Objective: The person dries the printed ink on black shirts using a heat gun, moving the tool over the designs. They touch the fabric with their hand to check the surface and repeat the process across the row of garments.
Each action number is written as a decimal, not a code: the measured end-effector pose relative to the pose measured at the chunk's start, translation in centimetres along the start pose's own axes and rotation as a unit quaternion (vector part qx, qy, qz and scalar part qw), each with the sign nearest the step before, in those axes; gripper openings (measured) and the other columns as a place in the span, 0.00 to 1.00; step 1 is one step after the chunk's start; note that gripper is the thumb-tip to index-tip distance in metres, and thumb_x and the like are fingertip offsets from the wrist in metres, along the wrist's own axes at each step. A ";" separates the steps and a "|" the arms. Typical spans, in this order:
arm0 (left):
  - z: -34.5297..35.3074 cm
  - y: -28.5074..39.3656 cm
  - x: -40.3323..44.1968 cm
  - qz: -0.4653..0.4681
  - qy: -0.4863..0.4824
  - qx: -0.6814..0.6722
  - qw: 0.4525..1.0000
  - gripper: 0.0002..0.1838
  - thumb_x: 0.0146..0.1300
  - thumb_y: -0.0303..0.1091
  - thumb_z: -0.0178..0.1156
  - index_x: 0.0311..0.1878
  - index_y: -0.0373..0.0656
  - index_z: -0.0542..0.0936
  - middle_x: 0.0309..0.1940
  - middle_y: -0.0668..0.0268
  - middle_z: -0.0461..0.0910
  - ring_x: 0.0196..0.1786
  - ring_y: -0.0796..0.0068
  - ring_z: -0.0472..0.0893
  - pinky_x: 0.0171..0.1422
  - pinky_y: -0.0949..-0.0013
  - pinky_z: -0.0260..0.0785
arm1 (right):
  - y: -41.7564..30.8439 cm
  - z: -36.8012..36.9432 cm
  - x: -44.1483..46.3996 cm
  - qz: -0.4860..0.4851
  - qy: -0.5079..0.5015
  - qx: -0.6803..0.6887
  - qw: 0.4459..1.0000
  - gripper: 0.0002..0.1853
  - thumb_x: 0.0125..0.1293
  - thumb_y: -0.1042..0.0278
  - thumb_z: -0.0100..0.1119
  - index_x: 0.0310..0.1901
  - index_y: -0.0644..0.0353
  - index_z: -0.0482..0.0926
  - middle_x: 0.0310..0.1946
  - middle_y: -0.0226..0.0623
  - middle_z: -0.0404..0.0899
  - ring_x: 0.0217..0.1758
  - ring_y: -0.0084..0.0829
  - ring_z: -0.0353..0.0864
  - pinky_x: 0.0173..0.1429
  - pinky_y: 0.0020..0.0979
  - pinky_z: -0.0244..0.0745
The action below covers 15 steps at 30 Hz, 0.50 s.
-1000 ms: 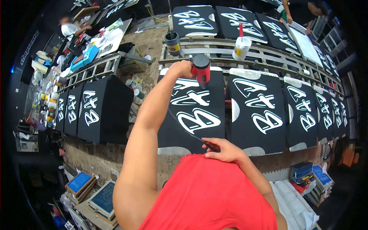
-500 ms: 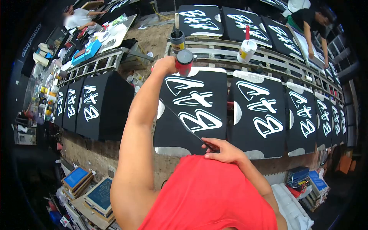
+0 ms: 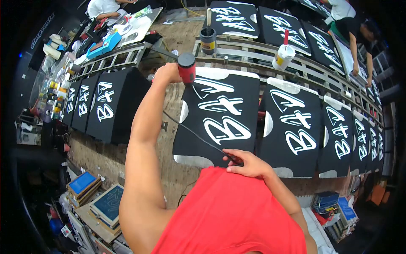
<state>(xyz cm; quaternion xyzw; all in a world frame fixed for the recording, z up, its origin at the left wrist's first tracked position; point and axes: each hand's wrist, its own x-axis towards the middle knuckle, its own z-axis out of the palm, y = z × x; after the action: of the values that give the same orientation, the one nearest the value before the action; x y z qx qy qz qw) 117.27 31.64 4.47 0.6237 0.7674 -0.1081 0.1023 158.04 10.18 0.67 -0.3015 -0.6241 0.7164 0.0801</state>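
My left hand (image 3: 168,73) is stretched far forward and closed round a red and black heat gun (image 3: 186,68). The gun points down over the far left corner of a black fabric panel (image 3: 194,146) with white lettering. Close to my body, my right hand (image 3: 250,164) has its fingers closed on a black power cord (image 3: 195,134). That cord runs slantwise over the panel's near left part, up toward my left forearm. The gun's handle is mostly hidden by my left hand.
Matching lettered panels (image 3: 311,163) stand in a row rightward, with more (image 3: 105,129) at left. Metal rails (image 3: 249,50) behind carry a dark tub (image 3: 208,42) and a white tub (image 3: 283,57) with a red handle. A co-worker (image 3: 353,31) bends at far right.
My left hand and the heat gun have moved left, from over the panel's far edge to its far left corner. The view has shifted slightly. My right hand still grips the cord.
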 end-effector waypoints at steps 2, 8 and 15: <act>0.3 -0.1 -0.8 0.014 -0.020 -0.004 1.000 0.32 0.54 0.52 0.73 0.61 0.48 0.85 0.58 0.51 0.87 0.61 0.48 0.86 0.65 0.49 0.80 | -0.1 0.1 -0.3 0.015 -0.009 0.029 0.999 0.40 0.68 0.66 0.73 0.79 0.64 0.66 0.61 0.39 0.82 0.52 0.24 0.80 0.64 0.31 0.77; 2.1 1.4 -3.4 0.034 -0.031 -0.007 0.999 0.29 0.54 0.46 0.71 0.58 0.40 0.86 0.55 0.47 0.88 0.59 0.48 0.87 0.64 0.50 0.81 | 0.3 0.6 -1.2 -0.005 -0.001 -0.001 1.000 0.39 0.68 0.66 0.74 0.78 0.65 0.68 0.60 0.38 0.83 0.51 0.23 0.79 0.64 0.29 0.77; 3.8 1.7 -4.1 0.090 -0.041 0.021 0.995 0.24 0.51 0.41 0.67 0.51 0.39 0.89 0.54 0.46 0.88 0.59 0.47 0.87 0.64 0.49 0.80 | 0.9 1.2 -2.1 -0.002 -0.003 -0.004 1.000 0.40 0.68 0.64 0.74 0.78 0.64 0.68 0.61 0.39 0.83 0.52 0.24 0.79 0.65 0.30 0.77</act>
<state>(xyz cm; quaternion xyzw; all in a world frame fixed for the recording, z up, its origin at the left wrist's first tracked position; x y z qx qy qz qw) 119.81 27.02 1.96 0.6871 0.7010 -0.1398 0.1302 159.31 7.96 0.59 -0.2982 -0.6281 0.7144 0.0788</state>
